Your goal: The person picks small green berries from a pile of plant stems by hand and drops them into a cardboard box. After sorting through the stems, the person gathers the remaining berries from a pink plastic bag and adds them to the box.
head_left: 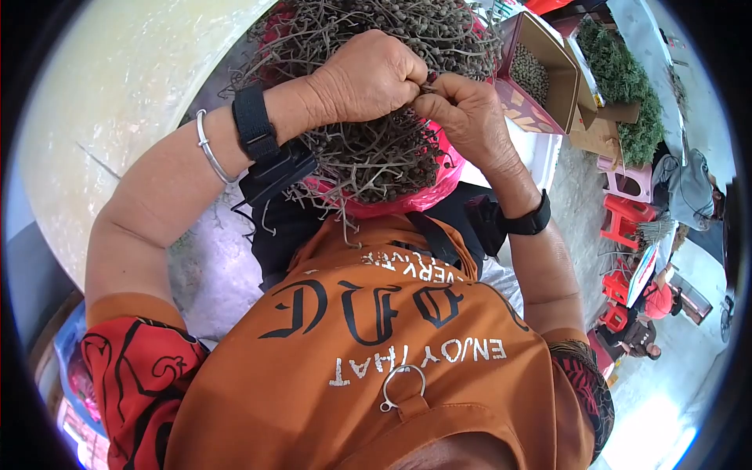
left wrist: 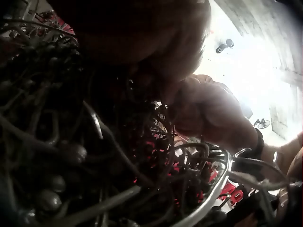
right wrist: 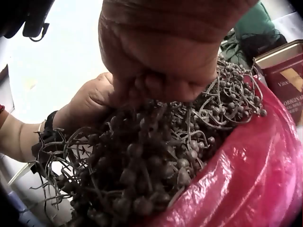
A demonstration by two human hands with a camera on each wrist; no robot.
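Note:
Dried brown stems with small round pods (head_left: 376, 149) fill a pink plastic bag (head_left: 427, 196) in front of the person's lap. The left hand (head_left: 372, 78) has its fingers curled above the heap, gripping a bit of stem. Meeting it fingertip to fingertip, the right hand (head_left: 470, 113) pinches the same small spot with thumb and forefinger. In the right wrist view the right hand (right wrist: 161, 47) hides most of what is held. The left wrist view is dark, with the left hand (left wrist: 142, 38) over the stems (left wrist: 109, 137).
A pale round table (head_left: 133, 70) is at the left. At the right stand an open box of round pods (head_left: 529, 74), a heap of green sprigs (head_left: 623, 86) and red stools (head_left: 625, 219). Another person (head_left: 638, 337) is farther off at the lower right.

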